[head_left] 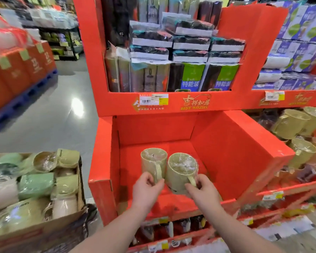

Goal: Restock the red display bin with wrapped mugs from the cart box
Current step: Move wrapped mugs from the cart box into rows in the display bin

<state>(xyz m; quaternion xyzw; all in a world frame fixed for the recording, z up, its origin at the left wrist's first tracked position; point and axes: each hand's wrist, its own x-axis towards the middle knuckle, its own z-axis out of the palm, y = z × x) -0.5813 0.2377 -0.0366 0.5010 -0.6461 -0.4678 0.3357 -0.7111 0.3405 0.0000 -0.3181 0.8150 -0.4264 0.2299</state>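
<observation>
The red display bin [232,152] stands open in front of me, its red floor bare. Over its front half I hold two pale yellow-green wrapped mugs side by side. My left hand [146,189] pinches the handle of the left mug [152,161]. My right hand [202,190] pinches the handle of the right mug [181,170], whose film-covered mouth faces up. The two mugs touch. The cart box [69,216] of brown cardboard sits at lower left, filled with several wrapped mugs [36,183] in green, yellow-green and cream.
Above the bin, a red shelf [171,103] carries stacked dark packages and price tags. To the right, a neighbouring red bin [285,192] holds several wrapped mugs [290,125]. Orange boxes [16,70] on a blue pallet line the grey aisle floor at left.
</observation>
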